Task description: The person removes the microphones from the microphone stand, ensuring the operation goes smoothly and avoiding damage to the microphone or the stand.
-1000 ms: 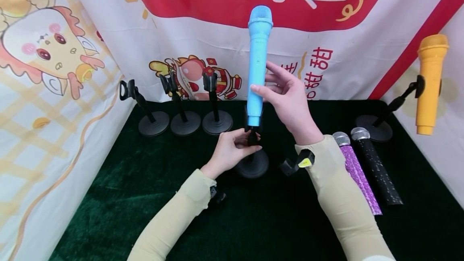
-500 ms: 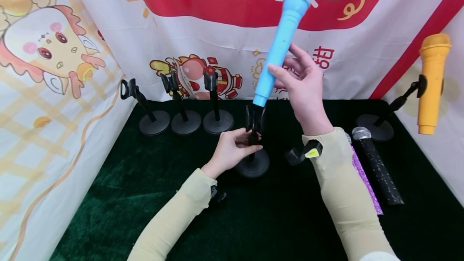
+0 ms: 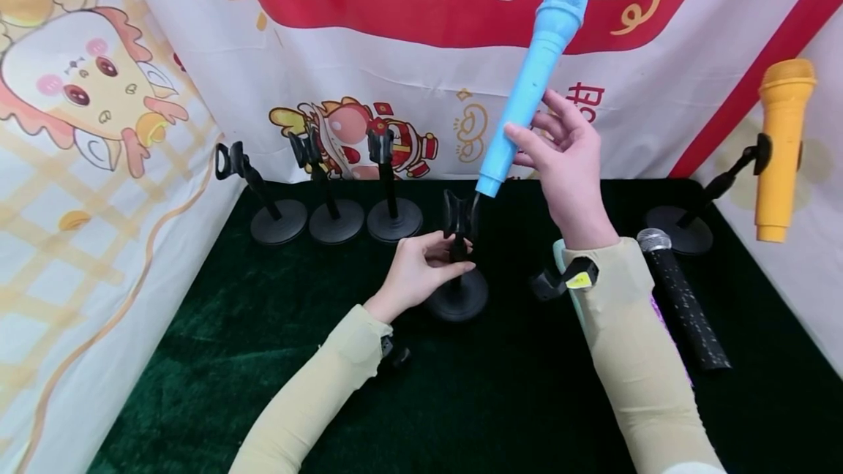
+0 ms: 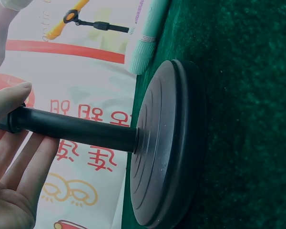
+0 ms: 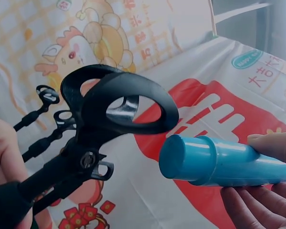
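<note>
My right hand pinches the lower half of a light blue microphone, tilted with its head up and to the right. Its bottom end is free, just above and right of the clip of a black desk microphone stand. That clip holds nothing; the right wrist view shows its two curved arms beside the blue microphone's end. Thumb and fingers of my left hand are around the stand's pole, while its round base rests on the green cloth.
Several black stands with unfilled clips line the back left. At right, another stand bears a yellow microphone. A black glitter microphone lies beside my right sleeve, which mostly covers a purple one. A mint microphone lies behind the base.
My right hand has pulled the blue microphone up out of the stand's clip, then carried it right, tilting it. My left hand has stayed on the pole.
</note>
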A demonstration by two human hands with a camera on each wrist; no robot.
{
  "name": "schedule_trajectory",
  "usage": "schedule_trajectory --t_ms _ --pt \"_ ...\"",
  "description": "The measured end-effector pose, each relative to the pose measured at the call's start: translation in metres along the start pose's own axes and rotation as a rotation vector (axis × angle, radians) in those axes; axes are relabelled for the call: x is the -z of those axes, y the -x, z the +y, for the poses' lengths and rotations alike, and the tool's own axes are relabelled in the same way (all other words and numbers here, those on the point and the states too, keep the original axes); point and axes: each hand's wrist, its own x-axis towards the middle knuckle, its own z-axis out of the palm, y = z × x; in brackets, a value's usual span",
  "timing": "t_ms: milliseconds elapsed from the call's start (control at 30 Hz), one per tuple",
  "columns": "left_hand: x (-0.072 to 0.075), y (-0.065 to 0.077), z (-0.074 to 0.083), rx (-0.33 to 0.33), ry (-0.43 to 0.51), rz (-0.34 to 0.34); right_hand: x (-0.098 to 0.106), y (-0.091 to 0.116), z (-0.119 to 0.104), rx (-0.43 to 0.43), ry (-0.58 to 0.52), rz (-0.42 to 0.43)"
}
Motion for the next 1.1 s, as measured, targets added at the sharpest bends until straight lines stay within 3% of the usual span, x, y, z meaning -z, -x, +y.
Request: schedule_trajectory --t_ms 333,800,1100 --pt "0.000 0.001 0.000 -0.007 0.005 0.001 0.013 0.004 0.008 -0.019 -0.006 0.009" --pt "0.000 0.000 -0.001 -0.007 0.006 0.002 0.032 0.014 0.030 -0.119 0.152 0.046" --pt "0.000 -0.001 -0.001 -0.005 -0.003 0.003 0.044 0.021 0.042 -0.116 0.150 0.063"
